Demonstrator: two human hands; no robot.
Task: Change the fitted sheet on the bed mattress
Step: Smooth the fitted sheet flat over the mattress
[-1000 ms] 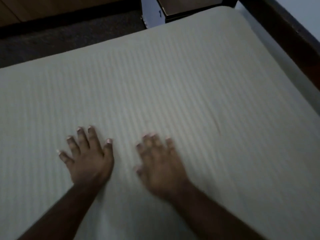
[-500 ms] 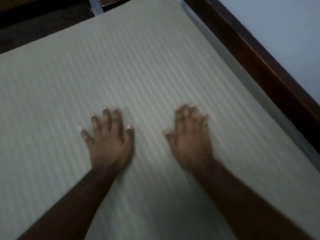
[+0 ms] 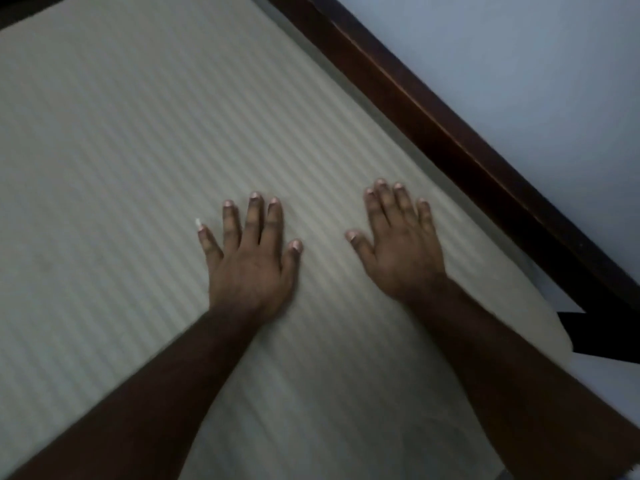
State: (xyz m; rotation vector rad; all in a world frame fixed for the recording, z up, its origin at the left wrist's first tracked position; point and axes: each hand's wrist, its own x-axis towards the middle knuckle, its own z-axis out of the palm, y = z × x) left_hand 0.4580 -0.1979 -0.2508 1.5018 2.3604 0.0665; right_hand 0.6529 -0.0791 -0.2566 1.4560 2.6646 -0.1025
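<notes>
Since the earlier pictures both hands have slid across the sheet toward the wall-side edge of the bed, and they now lie farther apart than a second ago. The dark floor and the furniture seen beyond the mattress before are gone from view; the dark wooden frame and the pale wall now fill the upper right.

The left hand lies palm down on the striped sheet, its fingers straight and fanned out, thumb out to the side. The right hand also lies flat, palm down, its fingers straight and closer together, thumb apart. Neither hand grips anything; both only press on the cloth.

The sheet covers the mattress top and lies smooth under the hands. At the near right corner its edge seems to curve down over the mattress, though the picture is dim there.
</notes>
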